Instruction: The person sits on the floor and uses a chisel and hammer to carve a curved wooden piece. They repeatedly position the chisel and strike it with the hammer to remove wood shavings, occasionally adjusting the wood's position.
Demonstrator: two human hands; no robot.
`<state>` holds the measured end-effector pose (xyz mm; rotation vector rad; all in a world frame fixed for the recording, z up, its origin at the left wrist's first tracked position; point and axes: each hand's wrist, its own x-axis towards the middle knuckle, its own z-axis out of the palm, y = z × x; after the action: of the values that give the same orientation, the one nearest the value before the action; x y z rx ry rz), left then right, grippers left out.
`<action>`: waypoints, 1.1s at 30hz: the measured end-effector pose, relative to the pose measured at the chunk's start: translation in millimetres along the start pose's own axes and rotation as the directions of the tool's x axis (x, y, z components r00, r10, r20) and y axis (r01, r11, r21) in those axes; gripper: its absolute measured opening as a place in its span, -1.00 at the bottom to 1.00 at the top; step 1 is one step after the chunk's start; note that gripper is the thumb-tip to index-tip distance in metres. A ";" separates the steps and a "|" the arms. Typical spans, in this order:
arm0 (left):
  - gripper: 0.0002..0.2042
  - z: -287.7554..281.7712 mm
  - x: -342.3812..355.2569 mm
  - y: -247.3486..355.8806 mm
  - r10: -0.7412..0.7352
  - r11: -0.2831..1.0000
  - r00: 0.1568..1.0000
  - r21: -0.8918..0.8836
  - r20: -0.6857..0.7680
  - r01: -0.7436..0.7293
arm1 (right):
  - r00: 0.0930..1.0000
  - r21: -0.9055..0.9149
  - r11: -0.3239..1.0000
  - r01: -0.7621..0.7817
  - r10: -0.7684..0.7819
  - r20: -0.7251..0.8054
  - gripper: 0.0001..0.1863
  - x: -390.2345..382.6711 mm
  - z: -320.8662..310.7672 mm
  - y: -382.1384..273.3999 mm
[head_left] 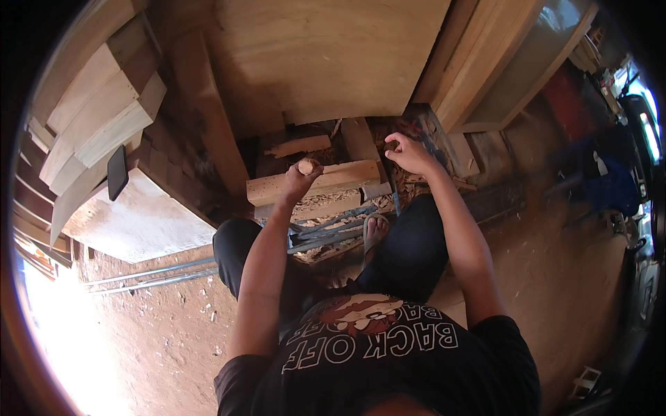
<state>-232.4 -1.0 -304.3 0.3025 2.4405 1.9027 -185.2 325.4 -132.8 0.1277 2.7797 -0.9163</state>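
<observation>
Near frame centre, the left hand (299,184) clamps a pale, round-ended wooden piece (306,166) by a long tan timber block (347,175); rightward, the right hand's (412,156) curled fingers stand apart; pale wood shavings (331,209) suggest some cutting done, the remainder unclear

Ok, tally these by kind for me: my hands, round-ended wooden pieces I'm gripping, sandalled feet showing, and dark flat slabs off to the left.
Left hand and right hand: 2
Round-ended wooden piece: 1
Sandalled foot: 1
Dark flat slab: 1
Total: 5
</observation>
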 end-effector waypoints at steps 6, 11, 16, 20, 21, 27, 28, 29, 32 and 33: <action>-0.73 -4.9 -8.4 10.8 0.015 0.999 1.000 0.037 0.017 -0.016 | 0.991 -0.128 0.990 0.059 -0.043 0.123 -0.52 4.1 0.2 14.1; -0.69 -9.9 -18.9 13.3 0.018 0.997 0.999 0.070 0.044 -0.021 | 0.976 -0.004 0.999 0.051 -0.049 0.212 -0.52 5.8 2.1 13.8; -0.65 -11.4 -23.9 12.4 0.054 0.998 0.995 0.028 0.082 -0.056 | 0.970 0.054 0.998 0.016 -0.029 0.240 -0.52 2.2 -0.1 11.3; -0.66 -10.3 -25.1 11.1 0.024 1.000 0.993 0.015 0.116 -0.026 | 0.973 0.036 0.999 0.010 -0.018 0.229 -0.51 0.6 -0.9 13.4; -0.66 -10.3 -25.5 10.8 0.025 0.999 0.994 0.028 0.109 -0.028 | 0.973 0.038 0.999 0.005 -0.013 0.232 -0.50 0.4 -0.5 14.2; -0.69 -11.3 -25.4 11.2 0.022 0.997 0.995 0.073 0.101 -0.030 | 0.967 0.066 0.998 -0.010 -0.007 0.255 -0.56 0.8 0.4 17.7; -0.69 -11.3 -25.6 11.5 0.022 0.998 0.994 0.060 0.103 -0.028 | 0.965 0.077 0.997 0.011 -0.031 0.259 -0.56 0.3 0.0 17.7; -0.69 -11.3 -25.6 12.1 0.010 0.998 0.995 0.054 0.103 -0.015 | 0.964 0.070 0.998 0.010 -0.028 0.263 -0.56 -0.2 -0.8 17.7; -0.70 -11.1 -26.4 14.6 0.048 0.998 0.995 0.030 0.083 -0.051 | 0.967 0.082 0.997 -0.002 -0.019 0.253 -0.57 -2.7 -3.3 16.9; -0.70 -11.7 -25.3 15.9 0.044 0.999 0.994 0.008 0.096 -0.045 | 0.971 0.094 0.996 0.004 -0.026 0.236 -0.57 -3.7 -4.1 16.4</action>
<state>-207.2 -12.9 -288.3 0.4413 2.4028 1.8473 -179.9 341.0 -138.2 0.0106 2.5235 -0.9942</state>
